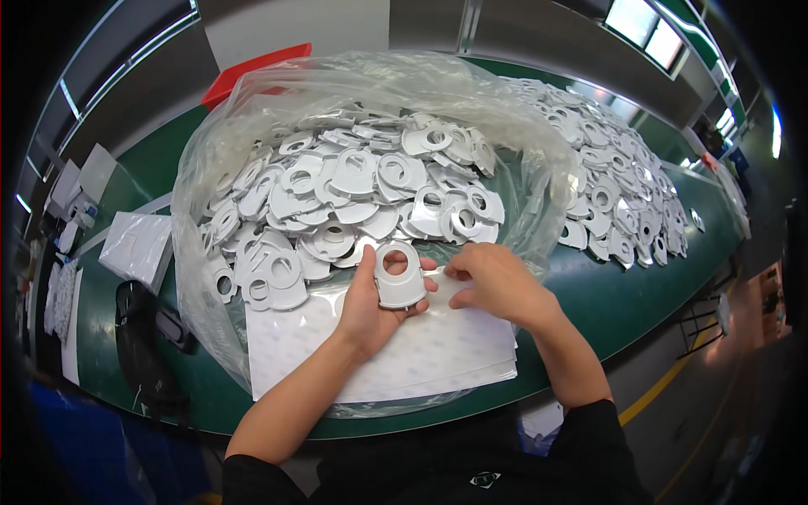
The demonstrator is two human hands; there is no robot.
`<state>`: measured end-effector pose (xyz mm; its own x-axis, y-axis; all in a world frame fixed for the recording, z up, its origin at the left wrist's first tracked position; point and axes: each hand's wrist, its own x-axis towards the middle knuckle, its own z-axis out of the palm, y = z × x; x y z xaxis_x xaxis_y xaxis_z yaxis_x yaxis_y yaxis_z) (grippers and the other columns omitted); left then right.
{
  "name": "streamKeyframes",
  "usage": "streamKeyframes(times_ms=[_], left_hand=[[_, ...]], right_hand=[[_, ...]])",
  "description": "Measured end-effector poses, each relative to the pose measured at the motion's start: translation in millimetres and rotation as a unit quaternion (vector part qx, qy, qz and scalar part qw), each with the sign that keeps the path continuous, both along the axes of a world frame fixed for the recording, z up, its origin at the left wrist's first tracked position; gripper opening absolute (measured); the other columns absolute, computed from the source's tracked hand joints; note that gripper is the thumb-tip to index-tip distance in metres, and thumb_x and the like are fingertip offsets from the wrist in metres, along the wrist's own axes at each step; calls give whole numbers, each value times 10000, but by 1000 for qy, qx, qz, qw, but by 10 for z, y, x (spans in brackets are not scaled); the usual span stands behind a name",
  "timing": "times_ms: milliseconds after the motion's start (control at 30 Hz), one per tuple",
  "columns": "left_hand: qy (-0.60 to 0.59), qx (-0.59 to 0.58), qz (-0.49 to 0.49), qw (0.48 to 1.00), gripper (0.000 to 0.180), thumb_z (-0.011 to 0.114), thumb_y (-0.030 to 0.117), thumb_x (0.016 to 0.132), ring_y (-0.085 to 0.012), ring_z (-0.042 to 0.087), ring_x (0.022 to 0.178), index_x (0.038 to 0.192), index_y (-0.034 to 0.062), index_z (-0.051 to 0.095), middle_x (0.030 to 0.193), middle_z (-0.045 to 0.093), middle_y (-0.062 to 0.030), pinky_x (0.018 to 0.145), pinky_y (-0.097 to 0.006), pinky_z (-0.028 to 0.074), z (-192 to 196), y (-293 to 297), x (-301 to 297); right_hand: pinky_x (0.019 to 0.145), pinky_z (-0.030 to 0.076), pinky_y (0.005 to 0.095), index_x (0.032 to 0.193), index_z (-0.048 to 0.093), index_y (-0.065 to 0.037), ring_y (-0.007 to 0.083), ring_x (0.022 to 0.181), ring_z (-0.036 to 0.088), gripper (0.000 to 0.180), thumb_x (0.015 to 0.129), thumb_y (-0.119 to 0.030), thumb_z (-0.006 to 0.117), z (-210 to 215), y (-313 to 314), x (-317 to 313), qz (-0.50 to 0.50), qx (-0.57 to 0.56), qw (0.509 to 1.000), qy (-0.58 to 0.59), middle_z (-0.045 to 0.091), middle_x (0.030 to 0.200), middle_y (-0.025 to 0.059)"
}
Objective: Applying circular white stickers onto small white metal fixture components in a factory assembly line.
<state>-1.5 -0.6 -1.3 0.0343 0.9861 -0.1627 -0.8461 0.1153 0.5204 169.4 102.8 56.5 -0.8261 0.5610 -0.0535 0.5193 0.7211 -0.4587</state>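
In the middle of the head view, my left hand (364,313) holds a white plastic part (401,293) with a large round hole near its top. The thumb lies along its left edge, and fingertips show past its right edge. Just to the right, my right hand (505,284) hovers with bent fingers, its thumb apart from them and nothing visible between. Both hands are above a stack of whitish, film-like sheets (337,370). Beyond them, a heap of similar white parts (353,172) lies in a large clear plastic bag (198,181).
More loose white parts (602,198) are heaped on the green table (572,337) at the right. Toward the left are a black pouch (143,345) and a plastic-wrapped white pack (139,248). A red bin (252,71) stands behind the bag.
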Motion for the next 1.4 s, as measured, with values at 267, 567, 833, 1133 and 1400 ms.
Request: streamKeyframes(times_ms=[267,567,833,1133,1400], left_hand=[[22,-37,38,998,563,177,534,973,-246,555,976,1290,120,387,1185,545,-140,734,-384,478,135,24,118],[28,-16,57,998,603,167,549,967,-270,571,976,1277,94,414,1212,530,-155,754,-374,484,39,21,57],[120,-12,45,992,413,389,114,877,-304,604,975,1283,67,329,1152,554,-189,749,-380,508,142,-33,135],[105,-41,19,993,656,161,608,941,-210,603,793,1152,75,481,970,601,-118,627,-314,471,120,-40,112],[100,-38,12,994,654,110,584,953,-220,597,793,1106,83,501,980,586,-114,639,-321,467,74,-11,130]], right_hand=[[675,499,380,760,651,-52,268,898,562,135,658,-101,724,20,-275,41,2,172,985,-14,582,866,86],[636,457,286,854,713,-54,196,774,578,150,733,-126,766,563,-271,257,362,-243,879,194,595,813,43],[653,424,242,820,622,-6,129,739,533,42,801,-40,639,263,-27,100,19,-424,795,435,552,910,83],[670,435,220,900,612,-11,85,711,526,99,872,-105,623,-56,-113,-165,-70,-463,778,418,576,929,28],[587,430,206,913,612,-13,73,679,529,133,883,-142,625,-298,-113,-238,-103,-477,783,387,601,871,17]])
